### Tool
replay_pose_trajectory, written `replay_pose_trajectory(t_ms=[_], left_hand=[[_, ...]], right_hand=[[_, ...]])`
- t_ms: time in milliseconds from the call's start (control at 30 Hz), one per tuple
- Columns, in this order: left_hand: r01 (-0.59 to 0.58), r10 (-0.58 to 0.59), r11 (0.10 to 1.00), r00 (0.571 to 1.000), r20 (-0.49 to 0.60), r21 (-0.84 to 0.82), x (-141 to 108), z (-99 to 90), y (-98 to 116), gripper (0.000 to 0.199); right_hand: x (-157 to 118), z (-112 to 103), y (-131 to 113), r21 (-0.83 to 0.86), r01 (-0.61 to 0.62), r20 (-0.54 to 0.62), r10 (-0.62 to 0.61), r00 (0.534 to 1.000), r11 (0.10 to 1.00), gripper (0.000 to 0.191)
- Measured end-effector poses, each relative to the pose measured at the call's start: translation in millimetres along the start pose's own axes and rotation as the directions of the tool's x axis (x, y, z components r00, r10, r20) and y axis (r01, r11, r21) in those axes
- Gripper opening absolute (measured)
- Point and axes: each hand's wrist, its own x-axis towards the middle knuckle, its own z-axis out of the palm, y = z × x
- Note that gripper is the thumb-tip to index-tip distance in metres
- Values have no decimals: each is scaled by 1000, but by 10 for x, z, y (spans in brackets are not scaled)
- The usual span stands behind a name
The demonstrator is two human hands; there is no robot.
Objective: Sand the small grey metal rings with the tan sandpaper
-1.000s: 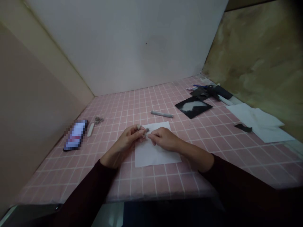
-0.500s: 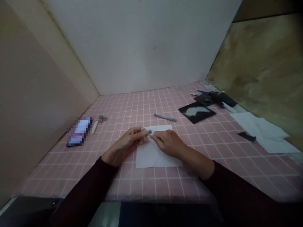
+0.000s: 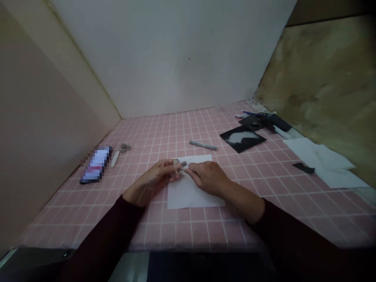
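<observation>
Over a white sheet of paper (image 3: 194,197), my two hands meet at the fingertips. My left hand (image 3: 161,172) is closed around a small pale ring-shaped thing (image 3: 176,161), partly covered by the fingers. A short grey piece (image 3: 183,163) shows just beyond those fingertips; whether it is part of the same thing I cannot tell. My right hand (image 3: 209,178) is closed in a pinch right beside it, and what its fingers grip is too small to make out. Beyond the paper lies a grey stick or pen (image 3: 203,145).
A phone (image 3: 96,164), a white strip (image 3: 115,159) and grey curled pieces (image 3: 125,147) lie to the left. At right are a black sheet with a whitish patch (image 3: 242,138), dark scraps (image 3: 276,122), white papers (image 3: 329,160) and a black scrap (image 3: 304,168). Walls bound the pink checked table (image 3: 161,137).
The camera view has shifted slightly. My left fingers have turned a little, so the pale ring and grey piece show more clearly. My right hand stays pinched beside them.
</observation>
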Motion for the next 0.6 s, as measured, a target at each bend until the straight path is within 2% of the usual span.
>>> replay_pose_trajectory(t_ms=[67, 133, 167, 233, 267, 300, 333, 367, 433, 467, 533, 600], left_hand=[[-30, 30, 1000, 1000, -7, -5, 7, 3, -6, 20], [-87, 87, 996, 996, -32, -2, 14, 11, -14, 20], [-116, 116, 993, 992, -44, 6, 16, 15, -17, 21], [-159, 161, 987, 986, -54, 32, 17, 22, -19, 25], [-169, 172, 984, 984, -53, 46, 15, 24, -18, 25], [-170, 172, 984, 984, -49, 55, 12, 24, -16, 25], [-158, 161, 986, 986, -47, 58, 9, 23, -14, 24], [-133, 136, 990, 990, -42, 55, 6, 20, -11, 23], [-65, 66, 997, 998, -26, 38, 1, 8, -6, 21], [-30, 30, 999, 999, -11, 28, 1, 0, -3, 20], [23, -23, 1000, 1000, 18, 8, 4, -14, 2, 20], [34, -34, 999, 999, 27, -9, 10, -20, 6, 20]], right_hand=[[4, 3, -4, 64, -18, 19, 17, 1000, 998, 31], [23, 8, 6, 295, -143, 150, 103, 983, 945, 35], [34, 12, 16, 428, -244, 264, 138, 955, 871, 37], [53, 19, 41, 599, -450, 505, 124, 854, 662, 40], [59, 23, 53, 631, -516, 578, 92, 811, 580, 40], [63, 27, 63, 641, -540, 605, 73, 793, 545, 41], [63, 29, 70, 636, -520, 591, 73, 803, 570, 41], [59, 31, 73, 613, -456, 529, 94, 843, 645, 41], [41, 31, 67, 455, -235, 292, 105, 951, 859, 38], [28, 29, 59, 316, -122, 168, 71, 983, 941, 35], [2, 27, 39, 50, 20, 22, -21, 1000, 999, 30], [-9, 28, 20, -47, 42, -6, -42, 999, 998, 29]])
